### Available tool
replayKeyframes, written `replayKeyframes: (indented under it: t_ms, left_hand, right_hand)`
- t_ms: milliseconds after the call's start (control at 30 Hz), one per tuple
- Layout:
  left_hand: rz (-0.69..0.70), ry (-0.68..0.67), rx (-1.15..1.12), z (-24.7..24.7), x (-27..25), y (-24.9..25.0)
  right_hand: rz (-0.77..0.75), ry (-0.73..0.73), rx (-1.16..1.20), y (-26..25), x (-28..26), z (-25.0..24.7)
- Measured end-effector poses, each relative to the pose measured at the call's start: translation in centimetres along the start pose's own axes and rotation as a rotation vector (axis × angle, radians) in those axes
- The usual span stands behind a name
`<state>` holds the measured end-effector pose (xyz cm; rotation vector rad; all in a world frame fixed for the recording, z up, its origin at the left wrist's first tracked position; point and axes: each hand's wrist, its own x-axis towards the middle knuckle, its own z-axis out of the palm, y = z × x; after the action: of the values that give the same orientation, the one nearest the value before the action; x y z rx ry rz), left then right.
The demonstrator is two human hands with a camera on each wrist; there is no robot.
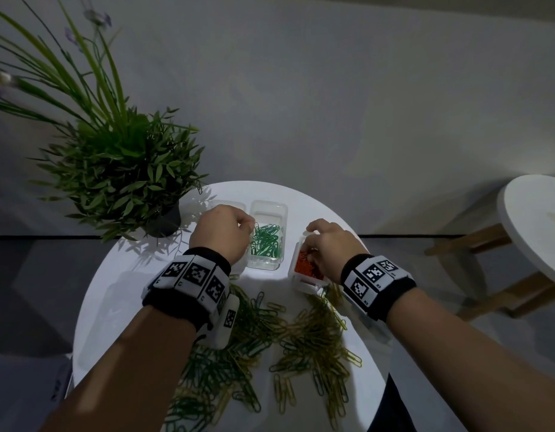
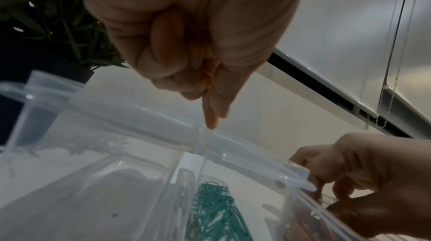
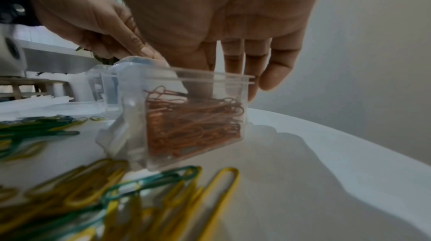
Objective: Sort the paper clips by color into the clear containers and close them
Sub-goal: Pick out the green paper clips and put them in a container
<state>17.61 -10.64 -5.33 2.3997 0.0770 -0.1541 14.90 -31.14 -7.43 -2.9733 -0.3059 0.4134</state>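
On the round white table (image 1: 139,275) stands an open clear container (image 1: 265,264) with green clips (image 1: 267,241) in it. My left hand (image 1: 246,227) hovers at its left rim with thumb and fingers curled together (image 2: 211,116); no clip shows between them. To the right, a clear container (image 3: 135,116) holds red clips (image 3: 193,121). My right hand (image 1: 310,241) grips this container from above, fingers down its far side (image 3: 265,71). A loose pile of green and yellow clips (image 1: 301,335) lies in front.
Another clear container (image 1: 231,205), with nothing seen in it, sits behind my left hand. A potted plant (image 1: 120,176) stands at the table's back left. A white stool (image 1: 535,219) is off to the right. The table edge curves close beside the red clips' container.
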Motion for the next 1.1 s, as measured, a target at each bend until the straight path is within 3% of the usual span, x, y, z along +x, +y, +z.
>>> replayKeyframes:
  t_ms: [200, 467, 567, 700, 800, 900, 1100]
  left_hand:
    - [0.017, 0.017, -0.023, -0.3, -0.2, -0.3]
    - [0.208, -0.100, -0.032, 1.5, -1.9, 1.6]
    - [0.286, -0.154, 0.109, 3.1, -2.3, 2.5]
    - [0.348, -0.218, 0.235, 4.5, -2.3, 3.9]
    - [0.308, -0.253, 0.010, 5.2, -2.2, 4.1]
    - [0.265, -0.291, -0.260, 5.6, -2.5, 3.8]
    - [0.191, -0.218, -0.378, 5.2, -2.0, 3.1]
  right_hand:
    - [-0.042, 0.008, -0.011, 0.1, 0.2, 0.2]
    - [0.263, 0.337, 0.957, 2.8, -1.7, 0.3]
    - [0.304, 0.373, 1.191, 2.8, -2.2, -0.1]
    - [0.374, 0.319, 1.281, 3.2, -2.8, 0.0]
    - [0.394, 0.254, 1.396, 3.3, -3.1, 0.3]
    - [0.339, 0.211, 1.359, 2.5, -3.0, 0.5]
    - [0.213, 0.220, 1.349, 0.5, -3.0, 0.2]
